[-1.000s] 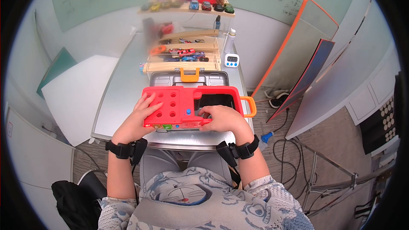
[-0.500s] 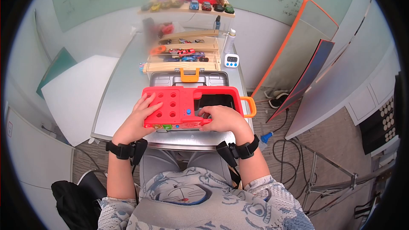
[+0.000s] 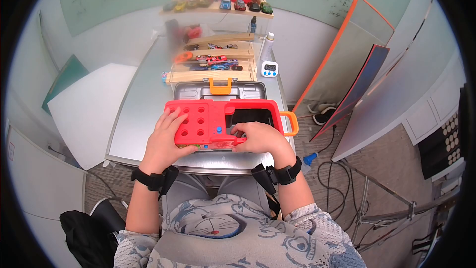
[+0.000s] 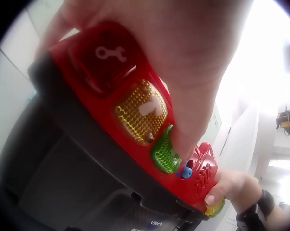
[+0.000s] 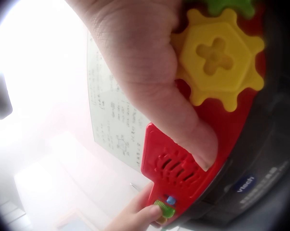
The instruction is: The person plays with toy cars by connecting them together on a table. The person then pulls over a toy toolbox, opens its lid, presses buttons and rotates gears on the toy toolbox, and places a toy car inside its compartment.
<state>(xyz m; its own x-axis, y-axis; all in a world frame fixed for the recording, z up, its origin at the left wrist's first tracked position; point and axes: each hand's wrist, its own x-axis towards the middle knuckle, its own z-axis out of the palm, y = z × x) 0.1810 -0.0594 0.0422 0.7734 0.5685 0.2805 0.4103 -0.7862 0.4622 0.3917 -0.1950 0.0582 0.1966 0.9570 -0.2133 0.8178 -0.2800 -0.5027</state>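
Observation:
A toy toolbox with a red top [image 3: 218,114] and dark grey body sits at the table's front, with an orange handle [image 3: 295,125] on its right. My left hand [image 3: 166,141] lies over its left part, fingers spread on the holed top. Its thumb reaches down the front to the green button [image 4: 165,154], close by a small blue switch [image 4: 186,172]. Yellow [image 4: 142,113] and red [image 4: 106,62] buttons are beside it. My right hand [image 3: 261,138] grips the front rim, thumb outside below a yellow gear [image 5: 219,60], other fingers hidden inside the opening.
Behind the toolbox is a grey plastic part [image 3: 191,91] with an orange latch [image 3: 220,89]. Farther back stand a wooden ramp rack [image 3: 213,77] with toy cars, a white timer [image 3: 269,70] and a spray bottle [image 3: 267,44]. An orange-framed panel [image 3: 327,59] leans at right.
My left hand has shifted slightly right, its thumb sliding along the front over the coloured buttons. The right hand and the toolbox stay nearly in place.

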